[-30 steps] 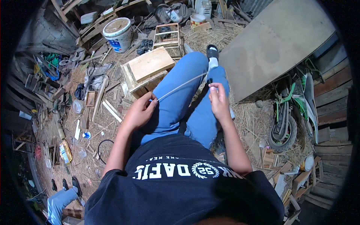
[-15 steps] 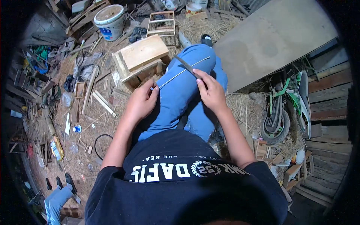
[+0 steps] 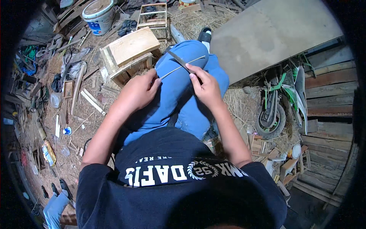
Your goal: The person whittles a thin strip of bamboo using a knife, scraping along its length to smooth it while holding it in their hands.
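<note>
My left hand point(image 3: 138, 91) is closed on one end of a thin, pale stick point(image 3: 173, 71). The stick slants up to the right across my raised knee point(image 3: 183, 86) in blue trousers. A knife point(image 3: 176, 58) with a dark, narrow blade is gripped in my right hand point(image 3: 205, 86); its blade points up and left over the thigh. Blade and stick cross just beyond my right fingertips, seemingly in contact. The knife's handle is hidden by my fingers.
Left of my knee stands a wooden box point(image 3: 131, 47) with a plank top. A white bucket point(image 3: 98, 17) and slatted frame point(image 3: 152, 17) lie farther off. At right are a large board point(image 3: 267, 42) and a green-white motorbike point(image 3: 282, 99). Wood scraps and straw litter the floor.
The view has shifted, so the surroundings sit farther left and up. Less of the stick shows beyond my left hand, and the knife still crosses it. Both grips are unchanged.
</note>
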Action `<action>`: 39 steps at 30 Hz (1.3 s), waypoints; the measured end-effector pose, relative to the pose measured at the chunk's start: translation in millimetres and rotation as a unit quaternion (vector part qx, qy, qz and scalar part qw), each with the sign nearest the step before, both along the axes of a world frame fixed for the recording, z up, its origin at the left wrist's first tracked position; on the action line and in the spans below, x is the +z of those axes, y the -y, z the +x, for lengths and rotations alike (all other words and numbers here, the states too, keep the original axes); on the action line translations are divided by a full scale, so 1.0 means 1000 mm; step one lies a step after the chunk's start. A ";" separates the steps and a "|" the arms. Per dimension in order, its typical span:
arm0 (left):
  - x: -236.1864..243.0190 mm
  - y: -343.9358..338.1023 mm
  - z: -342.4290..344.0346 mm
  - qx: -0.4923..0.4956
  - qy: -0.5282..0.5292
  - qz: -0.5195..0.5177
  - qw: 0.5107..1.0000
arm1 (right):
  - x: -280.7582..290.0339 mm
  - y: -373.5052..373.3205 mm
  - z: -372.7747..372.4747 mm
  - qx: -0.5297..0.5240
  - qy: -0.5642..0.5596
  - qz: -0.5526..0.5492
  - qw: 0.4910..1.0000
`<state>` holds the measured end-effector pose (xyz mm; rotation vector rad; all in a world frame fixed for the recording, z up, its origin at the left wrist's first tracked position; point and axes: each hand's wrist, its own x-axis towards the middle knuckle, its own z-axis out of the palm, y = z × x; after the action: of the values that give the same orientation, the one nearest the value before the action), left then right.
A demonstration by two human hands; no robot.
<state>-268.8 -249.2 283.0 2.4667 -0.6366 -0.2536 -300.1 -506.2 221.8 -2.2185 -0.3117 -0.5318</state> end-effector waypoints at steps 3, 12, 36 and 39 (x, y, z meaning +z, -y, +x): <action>-0.003 0.013 0.006 0.014 0.043 0.001 0.999 | 0.001 0.000 0.002 -0.003 -0.016 0.013 1.000; -0.015 0.023 0.008 0.055 0.100 -0.011 0.993 | -0.012 -0.001 0.010 0.014 -0.014 0.061 0.998; -0.004 -0.057 -0.040 0.051 0.017 -0.043 0.998 | -0.032 -0.010 0.004 -0.053 -0.047 0.098 0.993; -0.011 -0.044 -0.038 0.049 0.022 -0.020 0.998 | -0.033 -0.014 0.002 -0.036 -0.003 0.141 0.989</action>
<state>-307.0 -205.0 271.7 2.4634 -0.5305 -0.1479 -298.3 -492.2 188.3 -1.9610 -0.1436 -0.5717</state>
